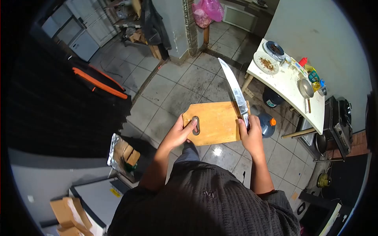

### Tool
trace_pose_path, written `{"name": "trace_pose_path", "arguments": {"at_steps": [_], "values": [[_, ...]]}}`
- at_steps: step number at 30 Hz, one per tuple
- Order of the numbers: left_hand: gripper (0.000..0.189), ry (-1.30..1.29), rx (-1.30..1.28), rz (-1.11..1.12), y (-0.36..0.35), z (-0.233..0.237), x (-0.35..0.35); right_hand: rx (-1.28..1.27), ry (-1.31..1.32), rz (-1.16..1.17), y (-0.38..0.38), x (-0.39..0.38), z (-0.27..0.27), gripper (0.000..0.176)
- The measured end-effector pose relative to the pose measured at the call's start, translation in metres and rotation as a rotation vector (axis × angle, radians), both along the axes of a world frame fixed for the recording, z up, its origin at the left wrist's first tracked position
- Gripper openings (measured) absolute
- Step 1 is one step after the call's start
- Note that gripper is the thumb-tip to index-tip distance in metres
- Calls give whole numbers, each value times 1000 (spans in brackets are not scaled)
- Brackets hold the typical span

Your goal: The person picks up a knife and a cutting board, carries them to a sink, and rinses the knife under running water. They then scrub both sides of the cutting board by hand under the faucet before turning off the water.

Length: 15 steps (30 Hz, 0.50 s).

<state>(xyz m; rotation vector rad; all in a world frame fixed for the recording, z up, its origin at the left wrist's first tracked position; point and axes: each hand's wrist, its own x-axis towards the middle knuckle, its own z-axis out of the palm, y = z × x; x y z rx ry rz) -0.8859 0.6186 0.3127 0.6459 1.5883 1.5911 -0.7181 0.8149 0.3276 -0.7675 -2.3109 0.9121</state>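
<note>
A wooden cutting board [216,124] is held level in front of my body, above the tiled floor. My left hand [179,133] grips its left end, with the thumb by the dark-rimmed handle slot. At the right end, my right hand [252,135] is closed around the handle of a large kitchen knife [235,87] and also presses against the board's edge. The blade points forward and slightly left, reaching past the far edge of the board. Fingers under the board are hidden.
On the right stands a white table [285,84] with a plate of food scraps [266,63] and a strainer-like pan [306,88]. A large bottle with an orange cap [267,126] is on the floor. Left are a foil-lined tray [124,153] and a cardboard box [69,214].
</note>
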Motion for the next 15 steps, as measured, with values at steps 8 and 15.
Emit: {"name": "trace_pose_path", "arguments": {"at_steps": [8,15], "values": [[35,10,-11,-117,111,5,-176,-23,-32,-205,75,-143,0,25],[34,-180,-23,-264,235,-4,-290,-102,-20,-315,167,-244,-9,26]]}}
